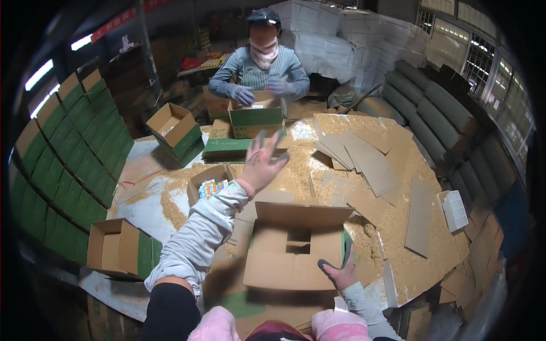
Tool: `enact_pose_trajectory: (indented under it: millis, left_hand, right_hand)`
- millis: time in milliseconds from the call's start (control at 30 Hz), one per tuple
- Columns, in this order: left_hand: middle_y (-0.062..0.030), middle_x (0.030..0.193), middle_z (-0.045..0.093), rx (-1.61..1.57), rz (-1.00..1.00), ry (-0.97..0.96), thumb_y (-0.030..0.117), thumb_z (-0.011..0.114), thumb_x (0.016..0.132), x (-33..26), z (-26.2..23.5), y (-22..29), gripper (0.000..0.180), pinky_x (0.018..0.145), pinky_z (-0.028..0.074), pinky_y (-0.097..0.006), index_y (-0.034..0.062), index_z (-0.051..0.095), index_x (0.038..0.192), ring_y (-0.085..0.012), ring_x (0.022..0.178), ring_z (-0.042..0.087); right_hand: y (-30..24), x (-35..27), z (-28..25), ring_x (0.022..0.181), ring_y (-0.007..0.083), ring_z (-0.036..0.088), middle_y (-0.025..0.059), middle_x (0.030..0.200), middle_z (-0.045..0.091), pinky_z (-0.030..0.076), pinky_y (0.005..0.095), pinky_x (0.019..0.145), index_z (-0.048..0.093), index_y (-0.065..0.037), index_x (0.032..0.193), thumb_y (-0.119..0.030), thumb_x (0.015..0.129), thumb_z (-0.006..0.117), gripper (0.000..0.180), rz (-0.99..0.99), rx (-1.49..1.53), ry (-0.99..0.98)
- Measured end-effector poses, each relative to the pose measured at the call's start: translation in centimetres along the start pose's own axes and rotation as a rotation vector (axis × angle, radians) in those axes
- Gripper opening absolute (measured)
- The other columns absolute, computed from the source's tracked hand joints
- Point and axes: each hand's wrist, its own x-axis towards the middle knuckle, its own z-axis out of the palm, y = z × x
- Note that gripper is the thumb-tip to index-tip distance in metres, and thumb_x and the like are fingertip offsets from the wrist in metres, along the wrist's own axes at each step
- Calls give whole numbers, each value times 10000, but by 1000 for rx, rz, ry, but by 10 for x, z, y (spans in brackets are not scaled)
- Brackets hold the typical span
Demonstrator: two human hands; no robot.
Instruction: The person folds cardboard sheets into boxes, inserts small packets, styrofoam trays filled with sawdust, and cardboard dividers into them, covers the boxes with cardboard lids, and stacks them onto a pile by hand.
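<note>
Sawdust-strewn table (432, 250), cardboard sheets scattered upper right. Left hand (260, 162) raised mid-frame, fingers spread, gripping nothing, above small open box (207, 183). Right hand (341, 271) low, fingers apart, pressing flap to steady brown carton (296, 250) at lower centre. Co-worker (261, 68) packing green box (256, 119) at top.

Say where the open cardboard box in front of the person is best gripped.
Grip the cardboard box by its two side walls, coming from above with both hands. Its flaps stand open and the right hand already rests at its right edge; the left hand is raised, away.
</note>
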Motion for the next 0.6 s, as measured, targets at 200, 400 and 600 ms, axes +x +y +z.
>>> enact_pose_trajectory:
  millis: [200, 400, 600]
  left_hand:
    - [-135, 1280, 363, -557, -310, 430, 182, 755, 641, -123, 77, -34, 994, 979, 310, -325, 29, 90, 1364, -190, 1167, 379]
    - [-184, 1205, 424, 449, 4, 179, 80, 677, 624, -216, 164, -15, 497, 925, 377, -367, 87, 506, 1091, -275, 1106, 459]
    - [-116, 997, 583, -581, -502, 819, 54, 534, 794, -141, 123, 12, 293, 849, 425, -326, -11, 520, 1079, -213, 952, 547]
  right_hand:
    - [-3, -20, 0, 1088, 276, 463, 198, 1151, 483, 365, 340, 935, 312, 67, 1251, -193, 587, 767, 846, -92, 33, 105]
    - [-28, 15, -46, 701, 150, 535, 74, 808, 578, 444, 289, 605, 552, -18, 901, -323, 797, 589, 324, 147, 658, -82]
    - [-4, -19, -11, 762, 246, 562, 157, 802, 576, 441, 326, 703, 536, -3, 919, -328, 686, 667, 420, 72, -141, 131]
